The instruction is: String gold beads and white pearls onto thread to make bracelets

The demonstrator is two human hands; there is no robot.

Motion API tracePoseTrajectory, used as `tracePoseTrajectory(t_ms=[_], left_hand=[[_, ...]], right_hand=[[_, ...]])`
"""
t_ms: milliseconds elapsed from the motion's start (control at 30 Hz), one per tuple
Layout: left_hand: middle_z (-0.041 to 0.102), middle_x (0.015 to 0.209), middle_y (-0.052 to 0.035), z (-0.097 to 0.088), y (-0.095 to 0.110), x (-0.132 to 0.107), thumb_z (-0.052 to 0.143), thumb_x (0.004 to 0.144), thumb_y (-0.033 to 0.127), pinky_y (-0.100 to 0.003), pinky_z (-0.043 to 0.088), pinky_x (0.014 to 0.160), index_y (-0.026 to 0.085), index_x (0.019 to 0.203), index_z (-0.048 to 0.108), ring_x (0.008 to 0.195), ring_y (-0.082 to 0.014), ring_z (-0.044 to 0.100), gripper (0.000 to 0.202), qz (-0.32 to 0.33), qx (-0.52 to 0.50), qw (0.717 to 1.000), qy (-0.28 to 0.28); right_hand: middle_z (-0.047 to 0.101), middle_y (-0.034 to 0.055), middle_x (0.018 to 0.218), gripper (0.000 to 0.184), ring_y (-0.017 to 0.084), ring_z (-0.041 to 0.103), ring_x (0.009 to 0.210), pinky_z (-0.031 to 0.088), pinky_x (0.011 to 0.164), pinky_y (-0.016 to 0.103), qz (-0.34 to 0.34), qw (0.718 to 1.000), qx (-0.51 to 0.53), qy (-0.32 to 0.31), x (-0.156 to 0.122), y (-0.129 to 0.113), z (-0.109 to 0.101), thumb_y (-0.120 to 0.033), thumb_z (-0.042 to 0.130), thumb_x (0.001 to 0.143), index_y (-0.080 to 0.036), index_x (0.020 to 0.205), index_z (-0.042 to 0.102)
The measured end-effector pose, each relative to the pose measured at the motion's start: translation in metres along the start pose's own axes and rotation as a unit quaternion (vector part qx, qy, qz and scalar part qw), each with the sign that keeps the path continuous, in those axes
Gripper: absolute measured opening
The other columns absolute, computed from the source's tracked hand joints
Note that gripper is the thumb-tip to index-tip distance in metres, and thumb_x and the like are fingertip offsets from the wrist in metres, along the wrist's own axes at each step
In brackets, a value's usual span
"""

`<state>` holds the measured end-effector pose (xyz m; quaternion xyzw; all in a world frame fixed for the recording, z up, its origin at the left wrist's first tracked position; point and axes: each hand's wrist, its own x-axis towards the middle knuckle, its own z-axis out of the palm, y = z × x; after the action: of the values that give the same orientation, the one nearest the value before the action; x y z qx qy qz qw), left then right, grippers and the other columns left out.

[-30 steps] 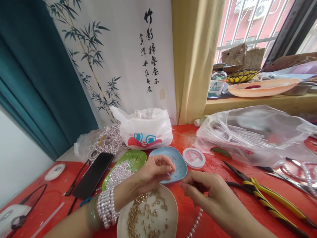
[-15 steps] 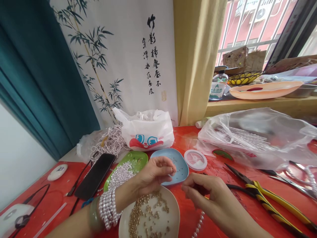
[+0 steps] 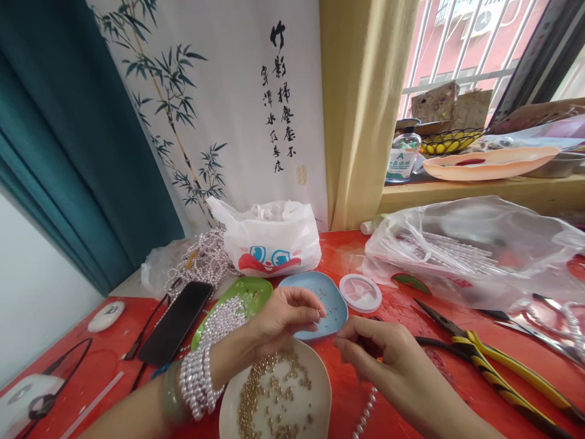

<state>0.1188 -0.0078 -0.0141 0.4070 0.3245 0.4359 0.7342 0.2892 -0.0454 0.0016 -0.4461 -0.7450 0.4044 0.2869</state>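
My left hand (image 3: pixel 286 317) hovers above a beige dish (image 3: pixel 315 405) of small gold beads, its thumb and forefinger pinched on a tiny bead I can barely make out. Pearl strands are wound round that wrist (image 3: pixel 197 381). My right hand (image 3: pixel 381 356) is closed a little to the right, fingers pinched as if on a thin thread. A pearl strand (image 3: pixel 363 417) hangs below it onto the red table (image 3: pixel 109 366). The two pinches almost meet over the near edge of a blue dish (image 3: pixel 331 302).
A green dish (image 3: pixel 253 289) heaped with pearls, a black phone (image 3: pixel 176 321), a white printed bag (image 3: pixel 269 241), a round thread spool (image 3: pixel 362 292), yellow-handled pliers (image 3: pixel 498 372) and a large clear bag (image 3: pixel 475 250) surround the hands. A windowsill (image 3: pixel 479 186) holds trays and a bottle.
Both hands have stayed nearly where they were, pinches held close together. The view has shifted slightly.
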Motion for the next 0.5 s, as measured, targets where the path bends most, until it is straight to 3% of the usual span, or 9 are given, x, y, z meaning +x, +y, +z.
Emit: tracePoseTrajectory(t_ms=[167,300,433,500], left_hand=[[0.065,0.063,-0.0008,0.000,0.005,-0.003,0.076,0.053,0.014,-0.015,0.045,0.051,0.012,0.064,0.065,0.055,-0.0062,0.056,0.016,0.013,0.061,0.998,0.014],[0.068,0.075,-0.0041,-0.007,0.019,-0.008,0.072,0.059,0.013,-0.020,0.046,0.058,0.014,0.082,0.062,0.065,-0.0100,0.060,0.025,0.029,0.161,0.986,0.024],[0.068,0.077,-0.0074,-0.033,0.037,-0.013,0.067,0.065,0.021,-0.025,0.047,0.061,0.013,0.092,0.057,0.066,-0.0123,0.060,0.030,0.029,0.277,0.959,0.058],[0.067,0.077,-0.0081,-0.053,0.046,-0.015,0.061,0.071,0.026,-0.026,0.046,0.066,0.012,0.086,0.057,0.068,-0.0129,0.060,0.021,0.063,0.376,0.920,0.092]], right_hand=[[0.040,-0.0047,0.051,0.021,0.009,0.039,0.045,0.030,0.043,0.020,0.004,1.000,0.000,0.006,0.001,0.004,0.002,-0.026,0.040,0.080,-0.018,0.062,0.048],[0.049,-0.0033,0.053,0.021,0.010,0.048,0.047,0.037,0.045,0.020,-0.025,0.998,-0.022,0.044,0.003,0.011,-0.003,-0.030,0.043,0.082,-0.019,0.070,0.056],[0.054,-0.0015,0.053,0.023,0.012,0.051,0.046,0.041,0.046,0.021,-0.038,0.992,-0.059,0.101,0.009,0.022,-0.011,-0.036,0.045,0.081,-0.020,0.074,0.060],[0.053,-0.0016,0.050,0.025,0.013,0.051,0.046,0.042,0.046,0.022,-0.040,0.990,-0.061,0.116,0.011,0.027,-0.014,-0.040,0.047,0.080,-0.020,0.073,0.061]])
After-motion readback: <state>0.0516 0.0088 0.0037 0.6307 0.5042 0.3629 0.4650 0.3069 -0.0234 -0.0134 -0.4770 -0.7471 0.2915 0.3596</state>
